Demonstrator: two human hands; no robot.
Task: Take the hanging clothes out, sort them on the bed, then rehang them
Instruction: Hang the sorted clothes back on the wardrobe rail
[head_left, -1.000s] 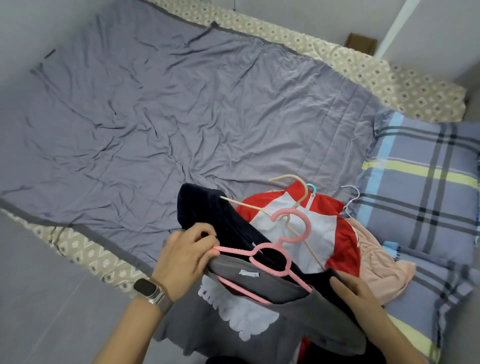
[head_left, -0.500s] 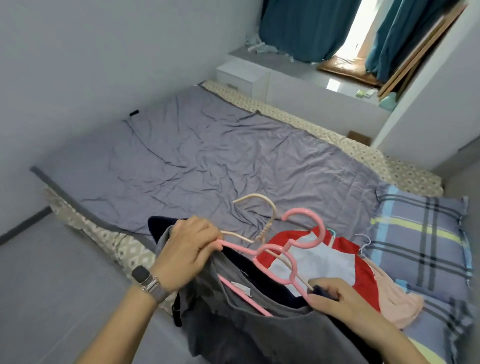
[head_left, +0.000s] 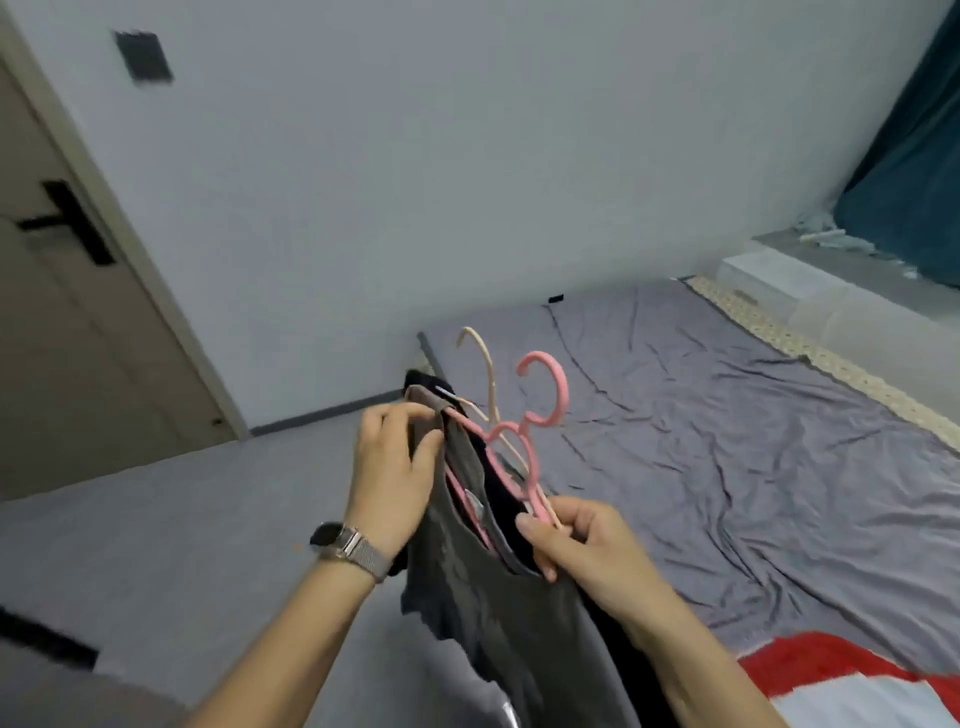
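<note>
Beside the bed (head_left: 701, 441), above the floor at its near edge, we hold a small bundle of clothes on hangers. Our left hand (head_left: 392, 467) pinches the far shoulder of the grey shirt (head_left: 483, 587) where it meets the end of the pink hanger (head_left: 540, 400), thumb and fingers curled tight on the fabric. Our right hand (head_left: 582, 540) has its fingers wrapped round the near ends of the pink hanger and the cream hanger (head_left: 480, 358), with a dark garment (head_left: 506, 493) trapped between them. Both grips are closed firmly, with nothing loose in either hand.

We judge the step in hand to be carrying these pieces away for rehanging. To do it well we should keep both hooks pointing up and free of each other, since they sit close together and could snag. We should hold the shirt's shoulders level so that it does not slide off the hanger, and let its hem hang clear of the floor. A red and white garment (head_left: 852, 680) lies on the bed at lower right, apart from the bundle, and waits its turn.
</note>
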